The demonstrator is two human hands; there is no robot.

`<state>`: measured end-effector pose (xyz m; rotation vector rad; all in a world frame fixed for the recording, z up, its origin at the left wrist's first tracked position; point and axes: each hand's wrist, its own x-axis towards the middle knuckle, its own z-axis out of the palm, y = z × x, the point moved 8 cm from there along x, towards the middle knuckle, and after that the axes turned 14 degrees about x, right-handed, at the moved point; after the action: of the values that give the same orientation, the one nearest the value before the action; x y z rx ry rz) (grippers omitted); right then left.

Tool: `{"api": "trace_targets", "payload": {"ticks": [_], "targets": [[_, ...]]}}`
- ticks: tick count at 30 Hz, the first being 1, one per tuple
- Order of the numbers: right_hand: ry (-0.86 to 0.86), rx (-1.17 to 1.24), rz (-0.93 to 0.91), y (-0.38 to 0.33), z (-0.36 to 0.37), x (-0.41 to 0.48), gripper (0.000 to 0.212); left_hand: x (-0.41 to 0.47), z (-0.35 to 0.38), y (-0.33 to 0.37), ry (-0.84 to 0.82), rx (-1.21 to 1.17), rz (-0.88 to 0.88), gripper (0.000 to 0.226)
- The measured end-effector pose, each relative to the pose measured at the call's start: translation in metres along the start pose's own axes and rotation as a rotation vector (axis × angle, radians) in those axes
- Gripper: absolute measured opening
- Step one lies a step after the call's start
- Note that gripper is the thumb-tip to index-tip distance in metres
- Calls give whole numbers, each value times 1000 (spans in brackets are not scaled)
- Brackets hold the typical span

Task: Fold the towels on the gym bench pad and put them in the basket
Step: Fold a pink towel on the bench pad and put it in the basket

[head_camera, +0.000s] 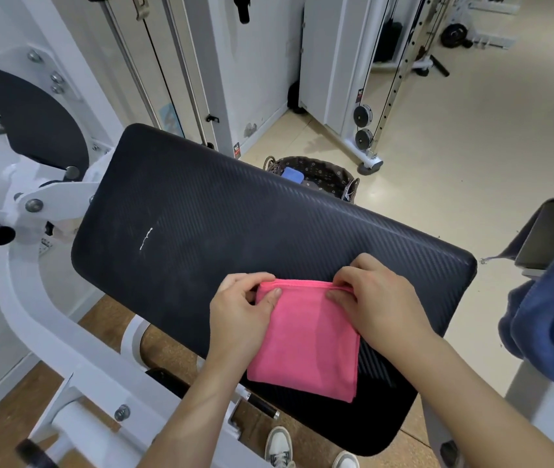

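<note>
A pink towel [306, 339], folded into a small rectangle, lies on the near end of the black gym bench pad [221, 224]. My left hand [242, 305] pinches its far left corner. My right hand [377, 298] pinches its far right corner. Both hands grip the far edge of the towel. Beyond the pad, on the floor, stands a dark woven basket [323, 175] with a folded blue towel [292, 174] inside. A loose blue towel [552, 315] is heaped at the right edge of the view.
The white frame of the gym machine [32, 298] runs along the left and under the pad. A cable machine [367, 96] stands behind the basket. A grey box-like object [552, 234] sits beside the blue heap. My shoes [279, 447] show below the pad.
</note>
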<state>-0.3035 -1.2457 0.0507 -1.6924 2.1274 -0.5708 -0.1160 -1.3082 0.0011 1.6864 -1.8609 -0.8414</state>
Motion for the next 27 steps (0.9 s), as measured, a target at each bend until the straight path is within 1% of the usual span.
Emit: {"api": "trace_targets", "payload": {"ticks": [3,7,11,13,15,18,20,21,23,24,26,27], "targets": [[-27,-26,-28,-2,-2,3,20,4,3,-1,-17,40,-2,31],[-83,-107,-107,-7,2,6,22,8,3,1,-9,134,52,17],[-139,-101,-159,-15,8,4,19,7,0,11,-45,193,124,17],[-182,-111,-154,-16,10,4,13,11,-1,18,-69,180,158,19],[-198,-99,-130,-15,6,6,10,19,-4,26,-70,87,170,22],[-123,-35,-70,-7,-6,12,10,35,-10,40,-23,-37,184,25],[3,-48,-74,-6,-13,16,10,44,-9,50,1,-61,215,27],[94,-96,-111,-9,-17,16,13,47,-7,54,12,-52,233,29],[283,-153,-255,-25,-20,11,20,50,0,61,61,24,294,31],[317,-159,-343,-35,-16,6,24,50,4,64,102,77,340,32],[238,-211,-470,-45,6,1,38,46,11,67,184,171,420,30],[167,-254,-482,-43,19,1,43,43,13,66,218,203,440,29]]}}
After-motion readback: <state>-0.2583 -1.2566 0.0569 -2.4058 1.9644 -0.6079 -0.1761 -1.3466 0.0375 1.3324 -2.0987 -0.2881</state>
